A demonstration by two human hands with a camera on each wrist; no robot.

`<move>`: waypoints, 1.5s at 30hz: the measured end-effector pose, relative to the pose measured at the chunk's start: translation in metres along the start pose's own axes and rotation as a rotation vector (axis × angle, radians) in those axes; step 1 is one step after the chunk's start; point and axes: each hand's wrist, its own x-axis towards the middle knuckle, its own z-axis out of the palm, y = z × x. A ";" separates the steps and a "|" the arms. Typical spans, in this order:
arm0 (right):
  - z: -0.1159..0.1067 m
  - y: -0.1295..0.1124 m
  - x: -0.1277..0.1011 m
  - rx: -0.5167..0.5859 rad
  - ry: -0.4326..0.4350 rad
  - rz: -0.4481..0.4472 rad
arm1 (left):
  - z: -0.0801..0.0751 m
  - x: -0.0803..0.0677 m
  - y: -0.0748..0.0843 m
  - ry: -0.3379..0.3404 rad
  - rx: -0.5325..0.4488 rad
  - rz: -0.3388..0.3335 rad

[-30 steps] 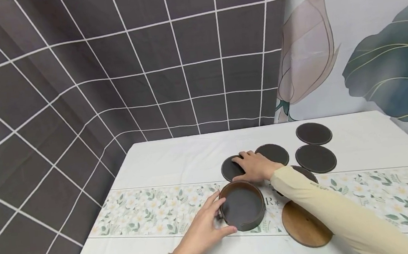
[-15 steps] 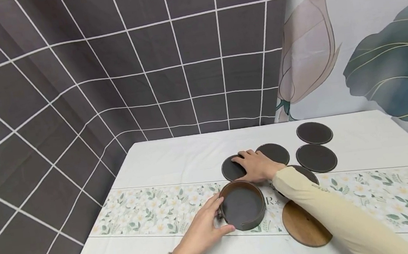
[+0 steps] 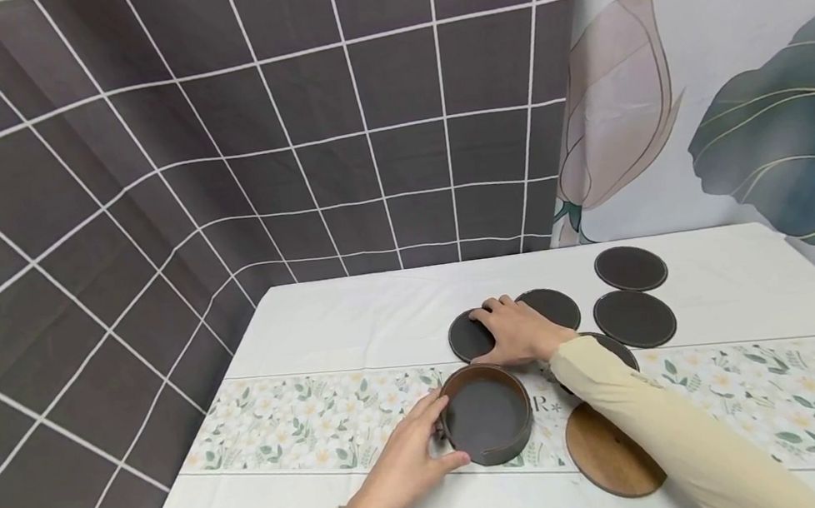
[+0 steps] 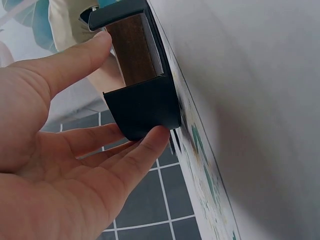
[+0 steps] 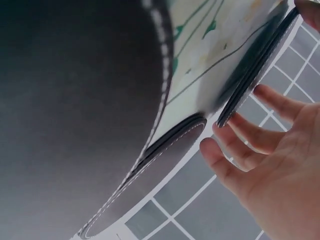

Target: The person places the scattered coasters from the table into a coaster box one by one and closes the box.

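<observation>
A round, dark leather-covered coaster holder (image 3: 488, 417) with a brown inner wall stands near the table's front. My left hand (image 3: 408, 455) holds its left side between thumb and fingers. In the left wrist view, a gap in the wall of the holder (image 4: 142, 107) shows the brown inside. Just behind it, my right hand (image 3: 515, 332) grips a black round coaster (image 3: 468, 337) by its edges. In the right wrist view this coaster (image 5: 255, 70) is seen edge-on, with fingertips of the right hand (image 5: 275, 150) along its rim; part of the thumb is cut off.
Several more black coasters lie on the table: one (image 3: 551, 309) beside the right hand, two (image 3: 635, 318) farther right, and one (image 3: 612, 348) partly under the right sleeve. A brown wooden disc (image 3: 612, 457) lies at the front right. A floral strip (image 3: 284, 427) crosses the white cloth.
My right hand and the coaster in it have shifted very slightly to the right. The left hand and the holder have stayed in place.
</observation>
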 end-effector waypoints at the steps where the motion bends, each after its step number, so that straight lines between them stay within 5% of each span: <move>1: -0.001 0.001 -0.001 0.002 0.004 0.001 | 0.000 0.000 0.000 0.000 0.002 0.000; 23: -0.032 0.003 -0.025 0.078 0.174 -0.007 | -0.002 -0.004 -0.002 -0.022 -0.014 -0.023; 45: -0.059 -0.018 -0.060 -0.004 0.265 -0.091 | 0.000 -0.003 -0.004 -0.015 -0.002 -0.013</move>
